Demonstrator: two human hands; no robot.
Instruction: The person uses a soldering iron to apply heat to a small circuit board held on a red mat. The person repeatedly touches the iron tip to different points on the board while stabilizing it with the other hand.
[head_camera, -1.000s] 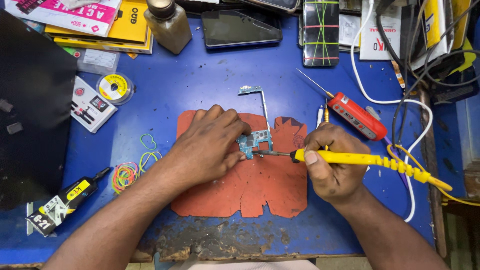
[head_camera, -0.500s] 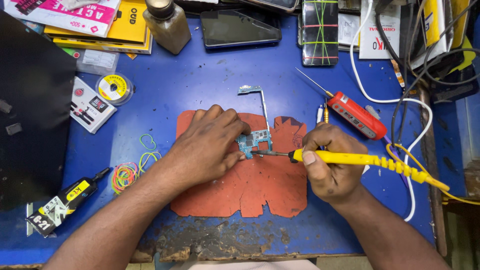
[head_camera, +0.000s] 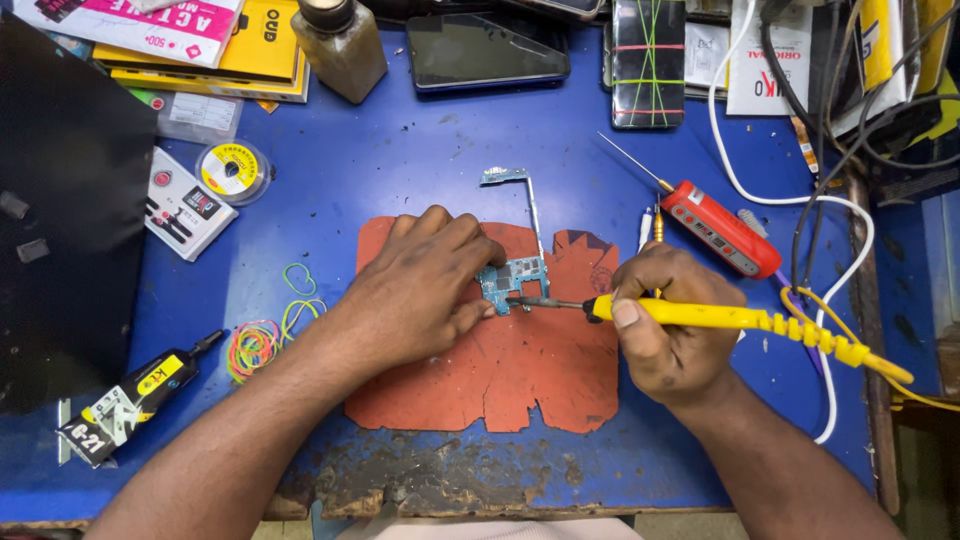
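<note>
Head view, work surface: a blue bench top is seen from above, worn bare along its near edge; an orange mat lies at its centre.
Circuit board: a small blue-green circuit board lies on the upper part of the mat, with a thin strip running up towards 12 o'clock onto the blue top.
Left hand: the left hand is laid palm down on the mat, its fingertips pressed onto the board's left edge, pinning it flat.
Right hand: the right hand is closed around the yellow soldering iron, gripped near its front end.
Iron tip: the dark tip is pointed towards 9 o'clock and is met with the board's lower right edge; actual contact cannot be told for certain.
Hands, relation: the hands are held apart, with the board between them.
Surroundings, 1 to 2 o'clock: a red tool with a thin probe lies just beyond the right hand, crossed by a white cable.
Surroundings, 12 o'clock: a dark phone and a brown bottle are noted at the far edge.
Surroundings, 8 to 9 o'clock: coloured rubber bands and a black glue tube lie left of the forearm.
Surroundings, 10 o'clock: a solder reel is seen.
</note>
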